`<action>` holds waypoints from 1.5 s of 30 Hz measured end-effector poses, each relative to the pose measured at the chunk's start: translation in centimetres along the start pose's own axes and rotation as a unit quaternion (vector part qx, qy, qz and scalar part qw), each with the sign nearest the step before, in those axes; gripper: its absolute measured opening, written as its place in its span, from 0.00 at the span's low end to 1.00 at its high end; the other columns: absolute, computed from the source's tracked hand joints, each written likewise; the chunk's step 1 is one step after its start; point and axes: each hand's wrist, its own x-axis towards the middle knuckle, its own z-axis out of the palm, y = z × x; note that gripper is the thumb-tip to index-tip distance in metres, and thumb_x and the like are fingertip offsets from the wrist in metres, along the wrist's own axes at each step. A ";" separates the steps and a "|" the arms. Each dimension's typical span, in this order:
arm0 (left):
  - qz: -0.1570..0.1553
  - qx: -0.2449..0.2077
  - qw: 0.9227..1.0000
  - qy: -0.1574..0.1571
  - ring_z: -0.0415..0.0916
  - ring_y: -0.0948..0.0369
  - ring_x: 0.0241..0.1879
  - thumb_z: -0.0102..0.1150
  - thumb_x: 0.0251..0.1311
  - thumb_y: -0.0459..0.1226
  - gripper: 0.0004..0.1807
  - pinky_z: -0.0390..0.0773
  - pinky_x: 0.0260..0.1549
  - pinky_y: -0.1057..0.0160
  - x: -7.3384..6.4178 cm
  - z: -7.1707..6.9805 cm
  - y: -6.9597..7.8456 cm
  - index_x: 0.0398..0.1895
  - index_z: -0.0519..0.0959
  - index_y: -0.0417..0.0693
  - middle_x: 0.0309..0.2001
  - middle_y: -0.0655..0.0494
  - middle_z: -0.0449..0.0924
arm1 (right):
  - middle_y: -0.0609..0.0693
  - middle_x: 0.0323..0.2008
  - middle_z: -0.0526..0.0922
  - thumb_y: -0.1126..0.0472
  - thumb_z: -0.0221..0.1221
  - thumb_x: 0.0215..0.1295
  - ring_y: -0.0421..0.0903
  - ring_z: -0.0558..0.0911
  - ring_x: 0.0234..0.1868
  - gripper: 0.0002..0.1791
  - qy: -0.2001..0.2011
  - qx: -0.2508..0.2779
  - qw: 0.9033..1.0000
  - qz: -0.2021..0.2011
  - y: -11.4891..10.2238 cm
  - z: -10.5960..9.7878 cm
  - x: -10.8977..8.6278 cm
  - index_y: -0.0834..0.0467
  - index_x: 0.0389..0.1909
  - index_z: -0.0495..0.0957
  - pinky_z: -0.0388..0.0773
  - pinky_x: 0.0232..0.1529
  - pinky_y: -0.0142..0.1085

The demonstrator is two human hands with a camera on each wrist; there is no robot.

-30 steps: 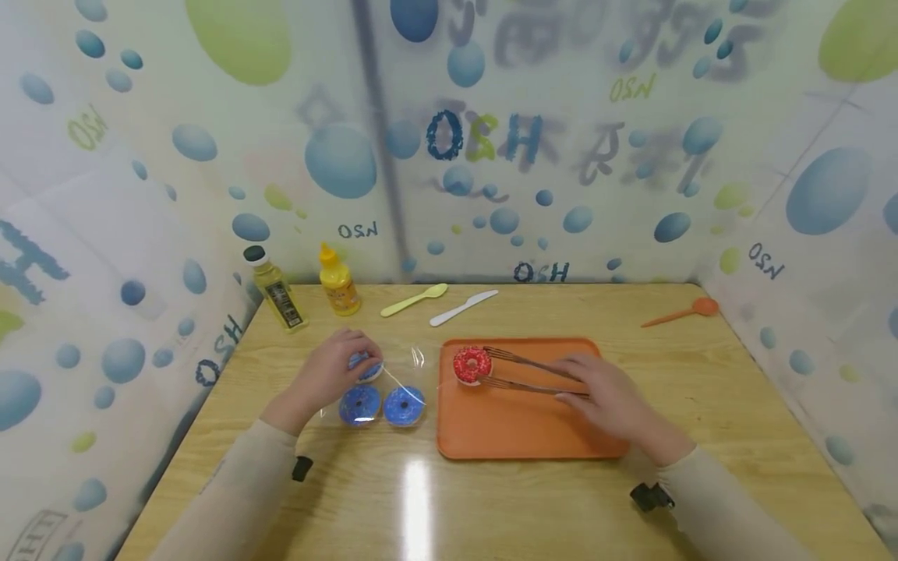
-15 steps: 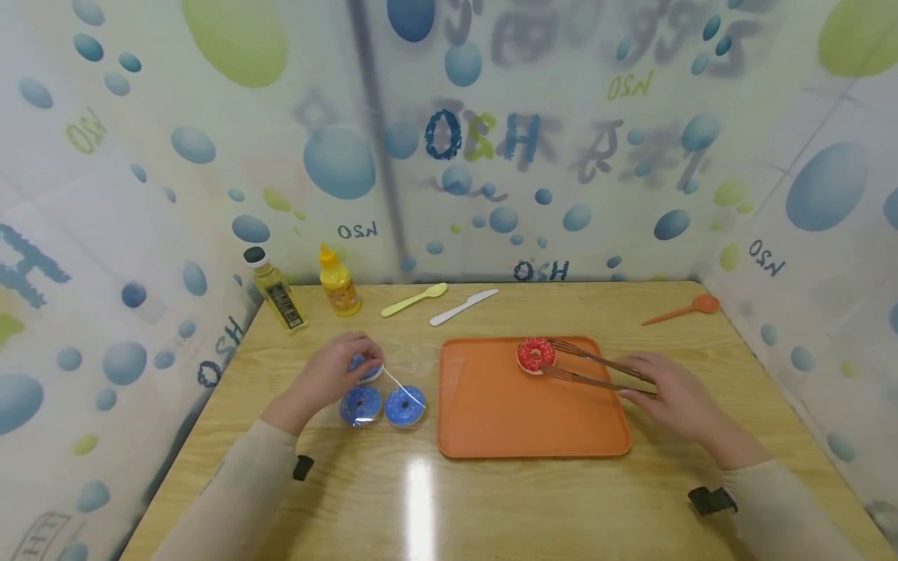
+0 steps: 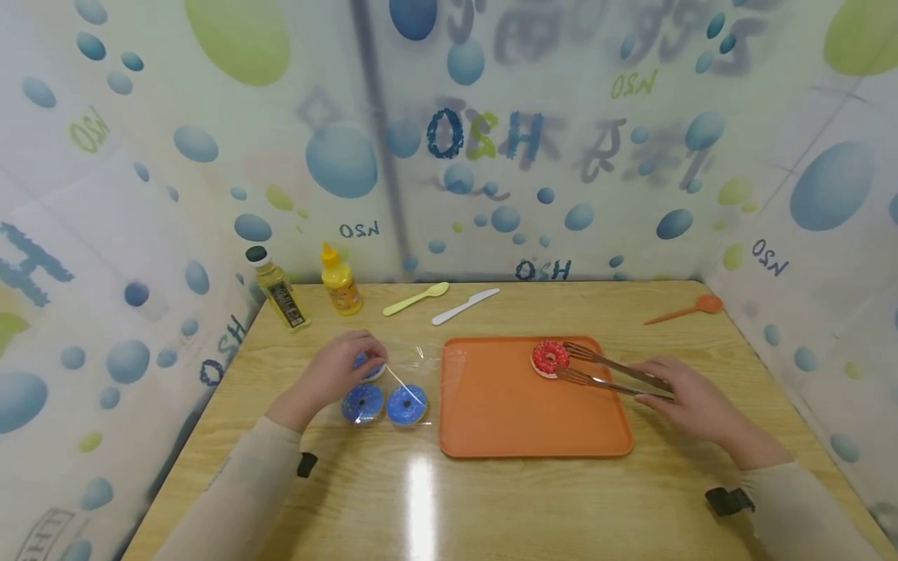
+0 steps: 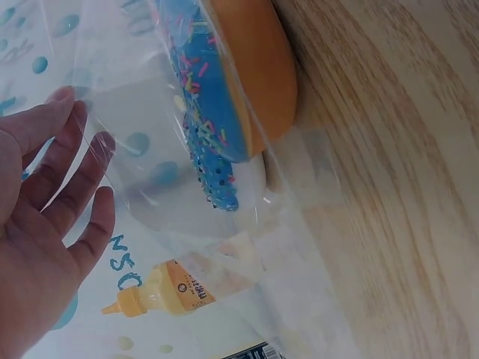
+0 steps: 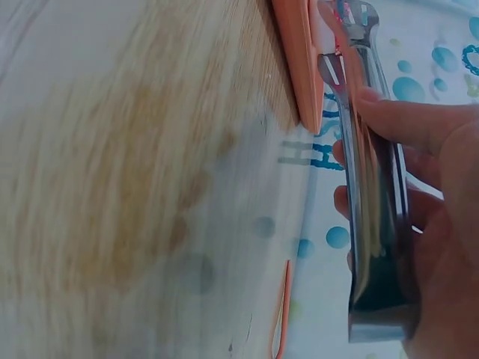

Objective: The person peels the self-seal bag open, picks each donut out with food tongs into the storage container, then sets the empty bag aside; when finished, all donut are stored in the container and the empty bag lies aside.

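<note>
My left hand (image 3: 340,366) pinches the rim of a clear plastic bag (image 4: 112,168) between thumb and fingertips. Several blue doughnuts lie in the bag; one (image 3: 406,405) is at its right, another (image 3: 362,403) beside it, and one more is partly behind the hand. Metal tongs (image 5: 367,217) are gripped in my right hand (image 3: 698,397), thumb on one arm and fingers on the other. Between the tongs' forked tips is a red doughnut (image 3: 549,358) with sprinkles. It overlaps the back right part of the orange tray (image 3: 519,421) in the head view.
Behind the bag stand an oil bottle (image 3: 282,292) and a yellow squeeze bottle (image 3: 341,284). A light green spoon (image 3: 416,299) and a white knife (image 3: 465,307) lie behind the tray. An orange spoon (image 3: 684,309) is at the back right. Printed walls enclose the wooden table (image 3: 519,506).
My right hand has carried the red doughnut in the tongs from the tray's left side rightward to its back right. The left hand has stayed in place, holding the bag.
</note>
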 end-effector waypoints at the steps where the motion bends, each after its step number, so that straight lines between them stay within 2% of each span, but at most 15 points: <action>1: -0.001 0.001 1.000 -0.001 0.81 0.61 0.41 0.69 0.65 0.34 0.03 0.84 0.46 0.54 0.1 0.0 0.0 0.38 0.85 0.52 0.37 0.61 0.83 | 0.53 0.48 0.86 0.62 0.75 0.57 0.51 0.84 0.45 0.26 -0.001 -0.002 1.000 -0.001 0.0 -0.1 0.0 0.58 0.58 0.82 0.82 0.42 0.50; 8: 0.006 -0.006 1.000 -0.001 0.80 0.62 0.39 0.69 0.64 0.32 0.05 0.84 0.44 0.53 0.4 0.1 -0.2 0.37 0.85 0.53 0.36 0.62 0.82 | 0.55 0.51 0.84 0.60 0.76 0.57 0.56 0.83 0.50 0.30 -0.011 -0.010 1.000 0.014 0.0 -0.3 -0.4 0.59 0.61 0.80 0.82 0.46 0.56; 14: 0.013 -0.024 1.000 0.001 0.80 0.62 0.38 0.68 0.64 0.30 0.05 0.84 0.43 0.51 0.2 0.2 -0.5 0.37 0.85 0.51 0.36 0.61 0.82 | 0.58 0.53 0.83 0.61 0.76 0.56 0.60 0.82 0.52 0.31 0.012 -0.009 1.000 0.011 -0.9 0.0 0.2 0.60 0.61 0.80 0.81 0.48 0.60; 17: 0.012 -0.027 1.000 0.006 0.81 0.62 0.38 0.69 0.63 0.30 0.06 0.84 0.43 0.52 -0.3 0.0 -0.6 0.37 0.85 0.51 0.36 0.61 0.82 | 0.57 0.54 0.83 0.61 0.77 0.55 0.60 0.81 0.54 0.32 0.022 -0.015 1.000 -0.004 -1.9 0.5 1.0 0.59 0.62 0.80 0.80 0.51 0.60; 22: 0.009 -0.029 1.000 0.004 0.81 0.63 0.39 0.69 0.64 0.31 0.05 0.85 0.44 0.51 -0.8 0.0 -0.7 0.37 0.85 0.52 0.36 0.62 0.82 | 0.56 0.55 0.84 0.60 0.77 0.54 0.59 0.82 0.55 0.32 0.011 -0.019 0.999 -0.034 -4.3 0.9 2.3 0.56 0.62 0.80 0.81 0.52 0.59; 25: 0.012 -0.035 0.999 0.004 0.81 0.63 0.39 0.68 0.64 0.32 0.04 0.85 0.44 0.50 -0.8 0.1 -0.6 0.38 0.85 0.51 0.37 0.63 0.82 | 0.55 0.54 0.84 0.58 0.76 0.56 0.57 0.83 0.54 0.31 -0.006 -0.016 0.999 -0.042 -5.7 1.0 2.9 0.55 0.62 0.81 0.82 0.52 0.58; 29: 0.018 -0.037 0.999 0.007 0.81 0.63 0.39 0.68 0.65 0.32 0.04 0.85 0.44 0.49 -0.4 0.2 -0.6 0.38 0.85 0.51 0.37 0.62 0.82 | 0.48 0.55 0.84 0.56 0.75 0.58 0.50 0.83 0.53 0.31 -0.031 -0.012 0.998 -0.062 -7.1 1.6 3.6 0.50 0.64 0.81 0.83 0.52 0.52; 32: 0.020 -0.038 0.999 0.010 0.81 0.63 0.39 0.68 0.65 0.32 0.04 0.85 0.44 0.49 -0.3 0.4 -0.7 0.37 0.85 0.52 0.37 0.62 0.82 | 0.45 0.55 0.84 0.55 0.75 0.59 0.47 0.83 0.52 0.31 -0.036 -0.013 0.996 -0.082 -8.0 2.2 4.3 0.47 0.64 0.80 0.83 0.52 0.49; 38: 0.015 -0.040 0.999 0.017 0.81 0.63 0.38 0.68 0.65 0.32 0.05 0.85 0.43 0.49 -0.5 0.4 -0.8 0.37 0.85 0.52 0.36 0.62 0.82 | 0.47 0.57 0.84 0.54 0.74 0.61 0.49 0.84 0.55 0.28 -0.034 -0.010 0.994 -0.101 -10.0 3.3 5.9 0.47 0.64 0.81 0.83 0.55 0.51; 45: 0.020 -0.042 0.999 0.013 0.80 0.63 0.39 0.68 0.66 0.33 0.02 0.85 0.45 0.50 -0.5 0.3 -0.8 0.38 0.85 0.49 0.37 0.62 0.82 | 0.48 0.57 0.84 0.53 0.72 0.63 0.52 0.82 0.59 0.26 -0.052 -0.001 0.994 -0.096 -11.6 4.7 7.7 0.50 0.62 0.82 0.79 0.61 0.55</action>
